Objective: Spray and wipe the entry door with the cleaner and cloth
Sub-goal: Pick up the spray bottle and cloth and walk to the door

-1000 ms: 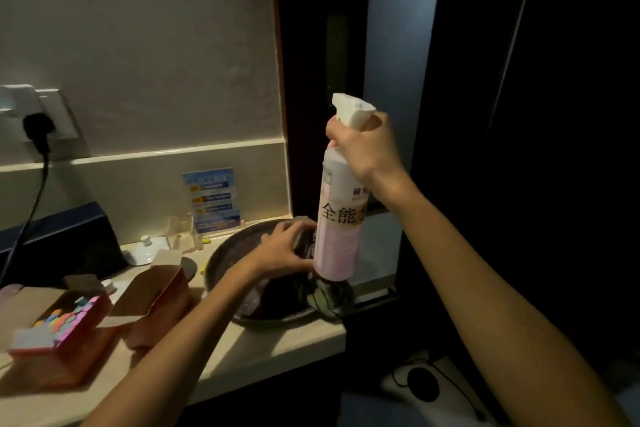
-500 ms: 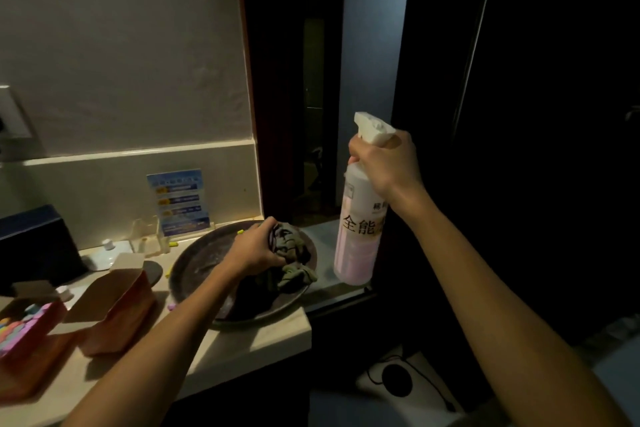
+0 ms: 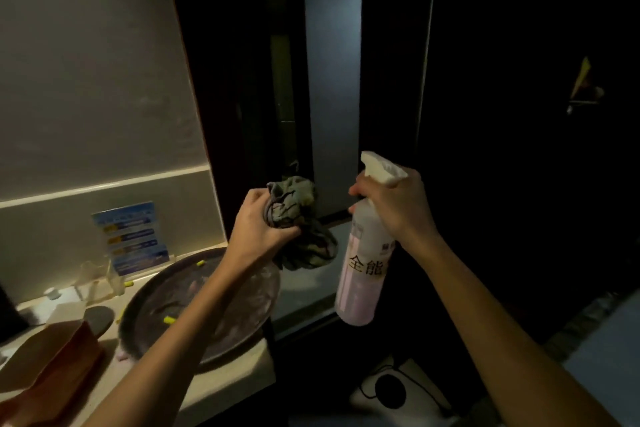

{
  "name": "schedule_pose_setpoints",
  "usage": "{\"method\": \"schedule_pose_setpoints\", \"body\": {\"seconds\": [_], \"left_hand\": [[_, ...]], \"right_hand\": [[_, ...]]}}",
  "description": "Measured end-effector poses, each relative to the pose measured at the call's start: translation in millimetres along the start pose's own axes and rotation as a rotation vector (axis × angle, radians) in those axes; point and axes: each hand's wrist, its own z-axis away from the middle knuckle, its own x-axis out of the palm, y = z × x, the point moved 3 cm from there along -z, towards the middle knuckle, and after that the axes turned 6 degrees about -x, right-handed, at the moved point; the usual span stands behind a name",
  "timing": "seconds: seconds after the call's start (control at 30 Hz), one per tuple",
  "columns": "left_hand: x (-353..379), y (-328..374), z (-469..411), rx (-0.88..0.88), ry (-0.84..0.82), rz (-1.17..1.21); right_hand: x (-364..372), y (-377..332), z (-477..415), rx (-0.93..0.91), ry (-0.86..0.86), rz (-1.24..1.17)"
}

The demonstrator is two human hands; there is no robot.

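Note:
My left hand (image 3: 258, 229) grips a crumpled grey-green cloth (image 3: 298, 218), held in the air above the right rim of a round dark tray (image 3: 166, 291). My right hand (image 3: 394, 204) is closed around the neck of a pale pink spray bottle (image 3: 363, 274) with a white trigger head, held upright to the right of the cloth. A dark door surface (image 3: 519, 114) fills the right side of the view. It is very dim, and a faint handle-like glint shows at its far right.
A light counter (image 3: 221, 381) carries the tray, an open brown cardboard box (image 3: 52, 354), a small blue sign stand (image 3: 131, 239) and a few small yellow bits. A dark opening and a grey panel (image 3: 332, 80) stand behind my hands. A white device with a black cord (image 3: 391, 388) lies on the floor.
My left hand has lifted the cloth off the tray and up beside the bottle. The view has swung right, and the bottle sits lower and further right in the frame.

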Motion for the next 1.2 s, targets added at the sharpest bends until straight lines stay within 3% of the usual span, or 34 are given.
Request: {"method": "schedule_pose_setpoints", "body": {"seconds": [0.17, 0.37, 0.57, 0.9, 1.2], "left_hand": [[79.0, 86.6, -3.5, -0.079, -0.210, 0.504], [204.1, 195.5, 9.2, -0.073, -0.337, 0.742], [314.5, 314.4, 31.6, 0.058, -0.570, 0.852], [485.0, 481.5, 47.4, 0.216, -0.677, 0.975], [675.9, 610.2, -1.9, 0.236, -0.733, 1.123]], "right_hand": [[-87.8, 15.6, 9.8, -0.010, 0.173, -0.030], [-246.7, 23.5, 28.3, -0.071, 0.329, 0.012], [-424.3, 22.1, 47.5, -0.084, 0.505, 0.155], [-633.9, 41.9, 58.5, -0.064, 0.831, 0.379], [-813.8, 87.1, -13.7, -0.054, 0.847, 0.488]]}}
